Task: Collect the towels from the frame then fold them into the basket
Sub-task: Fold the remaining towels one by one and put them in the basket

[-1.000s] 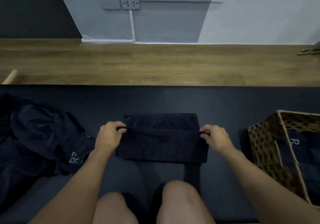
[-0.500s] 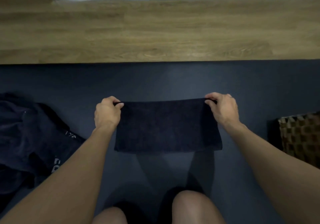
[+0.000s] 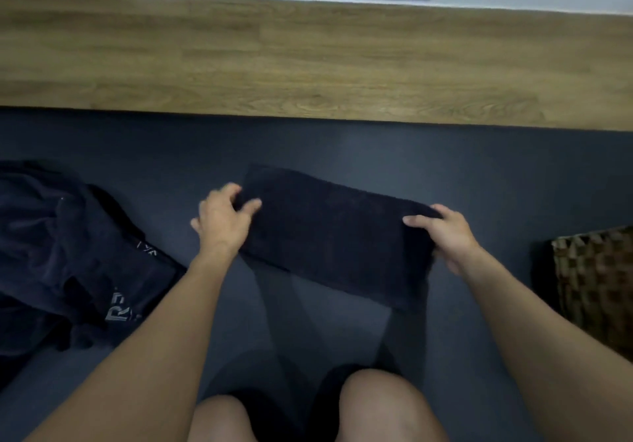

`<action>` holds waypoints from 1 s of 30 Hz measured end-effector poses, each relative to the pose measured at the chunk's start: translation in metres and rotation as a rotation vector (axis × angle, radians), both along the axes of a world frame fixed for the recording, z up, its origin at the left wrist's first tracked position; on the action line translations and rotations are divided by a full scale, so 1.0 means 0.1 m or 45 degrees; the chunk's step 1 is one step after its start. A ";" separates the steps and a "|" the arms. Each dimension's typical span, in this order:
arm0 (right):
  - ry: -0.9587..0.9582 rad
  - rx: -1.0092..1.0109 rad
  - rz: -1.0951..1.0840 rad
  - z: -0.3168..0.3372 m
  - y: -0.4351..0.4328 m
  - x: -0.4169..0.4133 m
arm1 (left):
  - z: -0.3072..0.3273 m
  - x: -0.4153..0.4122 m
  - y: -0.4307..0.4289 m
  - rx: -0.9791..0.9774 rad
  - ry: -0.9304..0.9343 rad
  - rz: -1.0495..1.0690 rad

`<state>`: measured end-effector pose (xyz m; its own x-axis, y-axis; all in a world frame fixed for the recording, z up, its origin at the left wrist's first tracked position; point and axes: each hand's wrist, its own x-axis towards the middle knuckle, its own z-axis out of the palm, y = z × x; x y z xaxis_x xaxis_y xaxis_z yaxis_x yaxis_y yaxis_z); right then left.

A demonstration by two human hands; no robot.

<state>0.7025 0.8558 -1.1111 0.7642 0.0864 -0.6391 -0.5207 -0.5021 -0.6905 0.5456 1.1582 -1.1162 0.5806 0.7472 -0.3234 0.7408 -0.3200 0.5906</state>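
Note:
A folded dark navy towel point(image 3: 329, 236) is held just above the dark mat, tilted so its right end sits nearer to me. My left hand point(image 3: 224, 222) grips its left end, and my right hand point(image 3: 448, 236) grips its right end. The woven basket point(image 3: 596, 280) stands at the right edge, only partly in view. A heap of dark towels point(image 3: 61, 256) with white lettering lies on the mat at the left.
The dark mat point(image 3: 342, 150) covers the floor in front of me and ends at a wood floor point(image 3: 308, 61) running to a grey wall. My knees point(image 3: 387, 407) show at the bottom of the view.
The towel went from lying flat to being folded over and lifted. It has turned clockwise and shifted right, with both hands still on its ends. The camera tilted down.

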 end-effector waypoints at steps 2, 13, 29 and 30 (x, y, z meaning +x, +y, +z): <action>0.177 0.146 -0.171 -0.03 -0.02 -0.24 | 0.17 0.14 -0.02 0.211 -0.288 0.117; 0.448 0.200 -0.047 -0.12 0.09 -1.29 | -0.29 -0.66 -1.28 -0.514 0.184 0.000; 0.281 0.663 -0.071 -0.01 -0.09 -1.61 | 0.08 -1.12 -1.20 -0.753 -0.619 0.235; 0.303 0.692 -0.083 0.03 -0.08 -1.61 | 0.09 -1.14 -1.17 -0.831 -0.652 0.223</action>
